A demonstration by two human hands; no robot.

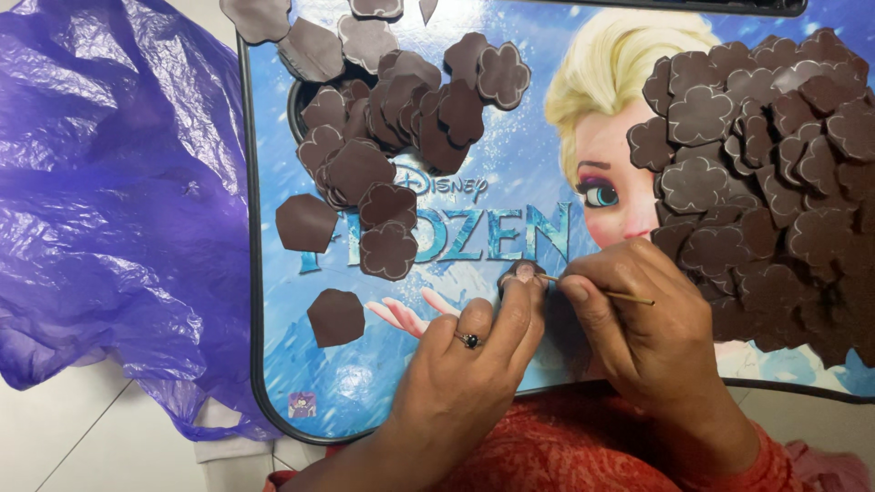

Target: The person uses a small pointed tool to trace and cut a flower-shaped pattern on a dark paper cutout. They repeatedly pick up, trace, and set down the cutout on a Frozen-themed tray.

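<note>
left hand (474, 351) pinching small brown flower cutout (521, 271) at tray's (273, 364) near edge | right hand (638, 337) gripping thin stick (597, 290) tight, tip on cutout | risk: probably tearing or slipping if poked too hard | big cutout pile (766, 182) close by, easy to knock

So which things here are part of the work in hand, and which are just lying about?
In use:
- left hand, pinching a small brown piece
- right hand, holding a thin stick against that piece
- brown flower-shaped cutouts, heaped at right and at top left
- picture tray under them

Lying about:
- purple plastic bag, left of the tray
</note>
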